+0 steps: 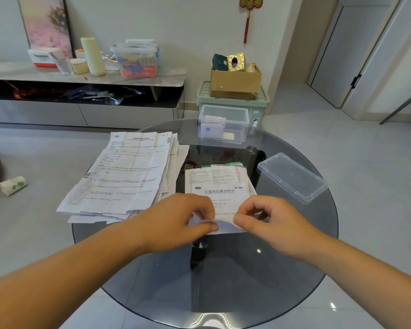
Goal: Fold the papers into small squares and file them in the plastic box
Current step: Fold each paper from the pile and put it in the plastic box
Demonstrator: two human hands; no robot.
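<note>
Near edge of the worktop (247, 276): 1 printed leaflet (226, 198) lies on the round dark glass, gripped at its near edge from both sides.
Left hand (176, 219): my fingers (207, 226) are curled, with thumb and forefinger pinching the leaflet's near edge, which is lifted off the glass.
Right hand (273, 222): my fingers (241, 220) pinch the same edge just beside the left thumb, and the others are curled above the paper.
Leaflet: it is white, with a black Chinese heading across its top. Its far part lies flat on a small stack of leaflets (214, 173) and its near part curls up between my 2 thumbs.
Small stack of leaflets: it sits beneath and beyond the pinched sheet, mid-worktop, with a green-edged sheet showing at its far side.
Large pile of papers (128, 172): these are unfolded, creased sheets to the left of the small stack. The pile's near left corner hangs over the worktop's rim.
Plastic box (244, 125): it is clear and uncovered, at the far edge of the worktop, well apart from my hands.
Folded papers (212, 128): they stand in the left part of the plastic box.
Lid (292, 178): it is clear and lies at the right of the worktop, apart from the box.
Floor: a tissue pack (12, 185), white with green print, lies on the grey tiles to the left.
Beyond the worktop: a green storage bin (233, 103) stands by the wall with a cardboard box (235, 84) on top of it.
</note>
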